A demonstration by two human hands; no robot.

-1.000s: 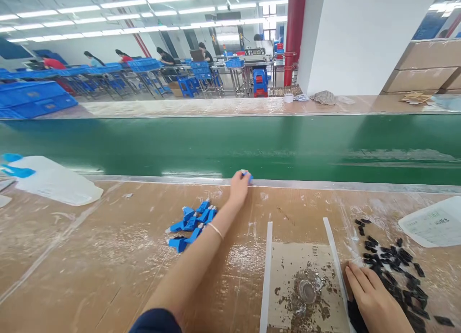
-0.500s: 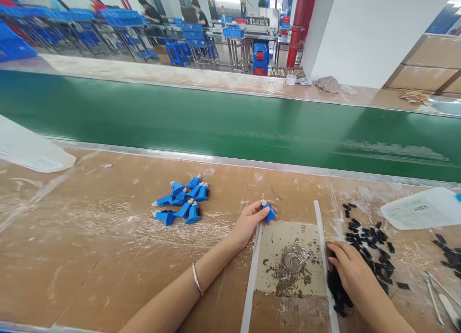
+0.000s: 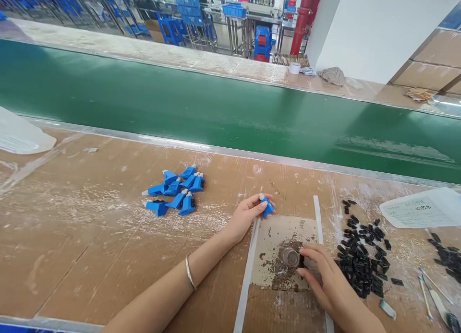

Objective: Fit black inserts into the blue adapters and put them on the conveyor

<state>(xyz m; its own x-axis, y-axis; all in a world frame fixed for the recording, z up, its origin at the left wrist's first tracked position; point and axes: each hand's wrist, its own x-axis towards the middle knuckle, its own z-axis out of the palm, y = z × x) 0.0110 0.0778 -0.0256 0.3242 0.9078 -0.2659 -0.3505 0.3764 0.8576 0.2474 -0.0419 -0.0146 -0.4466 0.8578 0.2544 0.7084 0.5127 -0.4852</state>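
My left hand (image 3: 248, 214) is closed around a blue plastic part (image 3: 267, 206) with a light tip, above the upper left corner of a stained card (image 3: 266, 249). Between the thumb and fingers of my right hand (image 3: 322, 270) is a small black plastic piece (image 3: 301, 261). It is right beside a small clear round dish (image 3: 291, 257) on the card. Several more blue parts (image 3: 175, 189) lie in a loose cluster to the left. A pile of black pieces (image 3: 363, 256) spreads out to the right of my right hand.
Beyond the wooden table runs a green conveyor belt (image 3: 216, 112). White bottles lie at the right (image 3: 421, 209) and left (image 3: 25, 134). Cotton swabs (image 3: 425, 297), an eraser-like block (image 3: 388, 309) and more black pieces (image 3: 448, 256) lie at the right. White tape strips (image 3: 248, 280) flank the card.
My right hand has moved left from the black pile to the dish, bringing a black piece with it. My left hand still holds the blue part. The camera view has tilted down.
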